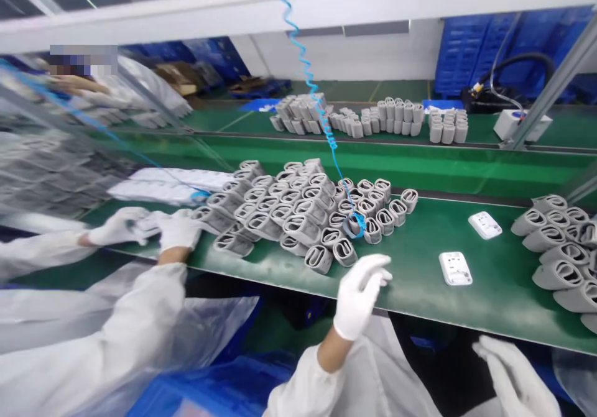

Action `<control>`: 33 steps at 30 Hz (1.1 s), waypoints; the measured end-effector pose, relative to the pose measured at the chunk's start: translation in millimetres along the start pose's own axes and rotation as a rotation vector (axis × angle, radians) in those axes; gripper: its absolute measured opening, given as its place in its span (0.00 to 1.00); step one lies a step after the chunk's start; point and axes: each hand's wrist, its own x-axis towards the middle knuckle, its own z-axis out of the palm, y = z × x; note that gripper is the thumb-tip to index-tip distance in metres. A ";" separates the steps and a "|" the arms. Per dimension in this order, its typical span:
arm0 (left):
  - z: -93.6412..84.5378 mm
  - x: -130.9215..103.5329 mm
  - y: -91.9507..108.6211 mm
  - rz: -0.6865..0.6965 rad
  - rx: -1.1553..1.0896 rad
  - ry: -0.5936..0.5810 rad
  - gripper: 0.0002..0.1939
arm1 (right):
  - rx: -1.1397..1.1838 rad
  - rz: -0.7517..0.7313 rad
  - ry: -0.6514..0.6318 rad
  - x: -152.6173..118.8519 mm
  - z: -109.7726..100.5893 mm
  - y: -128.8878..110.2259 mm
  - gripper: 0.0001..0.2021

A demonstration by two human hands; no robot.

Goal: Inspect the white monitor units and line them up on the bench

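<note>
Left hand (357, 305) up, right hand (515, 373) low, both loose at the green bench (405, 283)

Straight to the head view! Hovers left-handed by the near edge, gloved in white, fingers softly curved with a gap to the thumb, no object visible in the grasp. Down at lower right, poised in front of the same edge, also gloved, a touch blurred: fingers extended and relaxed, no hold on anything in sight.

Now up onto the green surface, right of centre: lying flat, a nearer white device (456, 269), then a farther white device (485, 225), apart from each other and clear of both hands. Just beyond the raised fingers, loose grey rolls (345, 252), spilling from the right side of a big layered heap (275, 202). Among them, a blue band (358, 225), right below a coiled blue cord (305, 69). Over at far right, another cluster of grey rolls (548, 237).

And off to the left, a co-worker's gloved hands (180, 230) around a small white piece (148, 223), near flat white packs (172, 181). Across the back, on a second green surface (224, 120), more rolls in rows (398, 117)
</note>
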 end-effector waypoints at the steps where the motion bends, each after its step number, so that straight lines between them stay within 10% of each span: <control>1: -9.9 8.6 -0.8 -0.039 0.080 0.044 0.17 | 0.049 -0.017 0.001 12.0 13.1 -4.5 0.15; 7: -29.9 50.5 3.8 -0.089 0.548 0.175 0.06 | 0.060 -0.233 0.001 40.5 88.1 -17.2 0.15; 17: -33.0 104.6 13.7 -0.262 0.975 0.012 0.32 | -0.064 -0.446 0.094 26.9 106.2 -12.3 0.15; 26: -58.3 73.6 45.1 -0.205 0.008 0.019 0.30 | 0.141 -0.308 0.018 30.2 108.6 -30.4 0.15; 33: -0.1 21.1 25.4 -0.293 -0.425 -0.146 0.26 | 0.518 0.027 -0.391 51.1 81.1 -113.4 0.18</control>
